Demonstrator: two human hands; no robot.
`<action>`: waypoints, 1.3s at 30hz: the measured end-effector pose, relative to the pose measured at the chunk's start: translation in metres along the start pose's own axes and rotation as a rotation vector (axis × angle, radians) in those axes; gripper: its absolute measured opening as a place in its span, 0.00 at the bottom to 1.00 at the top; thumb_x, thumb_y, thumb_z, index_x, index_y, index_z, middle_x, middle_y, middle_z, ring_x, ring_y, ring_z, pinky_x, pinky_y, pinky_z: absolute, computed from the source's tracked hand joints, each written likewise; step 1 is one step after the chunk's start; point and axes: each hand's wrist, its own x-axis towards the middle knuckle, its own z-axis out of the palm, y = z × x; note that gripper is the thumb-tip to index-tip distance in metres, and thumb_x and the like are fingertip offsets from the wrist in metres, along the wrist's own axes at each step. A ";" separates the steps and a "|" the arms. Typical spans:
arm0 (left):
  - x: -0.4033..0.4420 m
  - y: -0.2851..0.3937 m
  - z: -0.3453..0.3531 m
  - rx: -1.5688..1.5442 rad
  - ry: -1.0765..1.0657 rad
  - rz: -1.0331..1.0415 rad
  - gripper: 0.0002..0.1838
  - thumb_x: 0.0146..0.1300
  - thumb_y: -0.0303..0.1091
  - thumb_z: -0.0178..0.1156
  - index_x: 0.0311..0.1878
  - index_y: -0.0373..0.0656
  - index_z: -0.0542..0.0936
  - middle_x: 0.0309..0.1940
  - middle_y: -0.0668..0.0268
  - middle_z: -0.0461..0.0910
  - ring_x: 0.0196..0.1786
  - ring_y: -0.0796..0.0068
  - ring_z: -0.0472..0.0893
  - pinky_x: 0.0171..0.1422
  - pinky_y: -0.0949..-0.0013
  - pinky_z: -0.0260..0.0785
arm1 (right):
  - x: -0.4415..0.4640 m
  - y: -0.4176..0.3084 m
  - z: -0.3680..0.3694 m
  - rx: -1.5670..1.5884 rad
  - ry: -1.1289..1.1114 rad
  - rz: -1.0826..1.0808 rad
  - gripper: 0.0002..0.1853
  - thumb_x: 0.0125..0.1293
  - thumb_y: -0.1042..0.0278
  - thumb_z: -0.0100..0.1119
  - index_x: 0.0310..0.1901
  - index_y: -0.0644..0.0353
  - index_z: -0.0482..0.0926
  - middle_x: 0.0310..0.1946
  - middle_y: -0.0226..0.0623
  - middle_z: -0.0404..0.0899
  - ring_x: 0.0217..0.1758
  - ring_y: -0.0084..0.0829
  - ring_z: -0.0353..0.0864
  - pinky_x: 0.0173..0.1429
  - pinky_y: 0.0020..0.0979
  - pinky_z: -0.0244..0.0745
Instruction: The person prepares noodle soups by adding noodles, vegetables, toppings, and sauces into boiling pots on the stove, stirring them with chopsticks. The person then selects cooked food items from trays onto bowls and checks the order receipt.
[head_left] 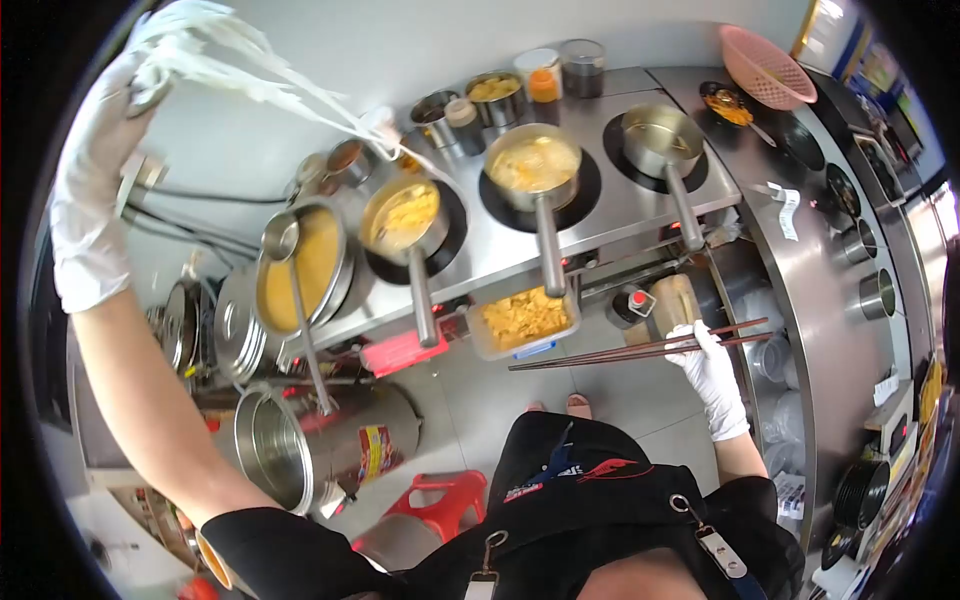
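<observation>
Three saucepan handles (548,245) overhang the stove (625,208) front, barring a low sideways sweep; gaps between them admit a hand (chopsticks (600,357) stretch across the nearer space).

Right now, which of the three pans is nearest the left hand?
The left pan, beside the large bowl; the middle pan and right pan sit farther from the left hand.

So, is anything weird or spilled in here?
No spill stands out. The oddest sight is the long white noodle-like strands that the white-gloved left hand holds high, uneven ends trailing toward the silver metal stovetop. A bent white paper slip also looks stray on the grey steel counter.
</observation>
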 end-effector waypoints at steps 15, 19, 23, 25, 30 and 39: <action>0.163 0.260 0.391 -1.399 -0.642 -0.438 0.09 0.58 0.28 0.52 0.38 0.39 0.81 0.25 0.71 0.78 0.24 0.80 0.73 0.25 0.77 0.63 | 0.048 -0.056 0.001 0.129 0.331 -0.373 0.17 0.68 0.57 0.52 0.40 0.67 0.76 0.32 0.41 0.81 0.34 0.32 0.82 0.39 0.32 0.82; 0.149 0.295 0.443 -1.469 -0.872 -0.743 0.20 0.56 0.21 0.56 0.54 0.25 0.72 0.44 0.52 0.77 0.42 0.64 0.81 0.45 0.67 0.79 | 0.071 -0.081 0.016 0.124 0.259 -0.480 0.20 0.70 0.55 0.50 0.43 0.69 0.74 0.38 0.46 0.79 0.39 0.34 0.81 0.43 0.33 0.81; 0.143 0.280 0.454 -1.322 -0.817 -0.677 0.26 0.56 0.29 0.60 0.60 0.32 0.70 0.52 0.50 0.75 0.55 0.59 0.75 0.57 0.60 0.70 | 0.116 -0.102 0.070 -0.206 0.270 -0.601 0.21 0.71 0.56 0.46 0.44 0.71 0.75 0.41 0.46 0.79 0.42 0.35 0.81 0.52 0.35 0.76; 0.139 0.267 0.432 -1.279 -0.778 -0.688 0.26 0.56 0.32 0.62 0.59 0.35 0.72 0.54 0.51 0.75 0.58 0.60 0.74 0.63 0.64 0.64 | 0.149 -0.103 0.087 -0.540 0.202 -0.631 0.15 0.69 0.64 0.49 0.42 0.70 0.78 0.43 0.43 0.79 0.45 0.33 0.80 0.54 0.32 0.73; 0.098 0.252 0.369 -1.442 -0.369 -0.866 0.24 0.59 0.32 0.61 0.57 0.32 0.72 0.54 0.54 0.76 0.58 0.66 0.74 0.64 0.69 0.63 | 0.234 -0.087 0.148 -0.924 -0.188 -0.736 0.09 0.61 0.75 0.58 0.43 0.65 0.80 0.42 0.43 0.80 0.49 0.34 0.79 0.57 0.30 0.71; -0.023 0.294 0.245 -1.491 -0.241 -1.206 0.14 0.63 0.24 0.54 0.52 0.34 0.77 0.45 0.60 0.81 0.49 0.73 0.79 0.59 0.71 0.67 | 0.263 -0.115 0.140 -0.890 -0.408 -0.691 0.05 0.60 0.76 0.59 0.37 0.64 0.81 0.35 0.39 0.81 0.41 0.32 0.81 0.48 0.28 0.76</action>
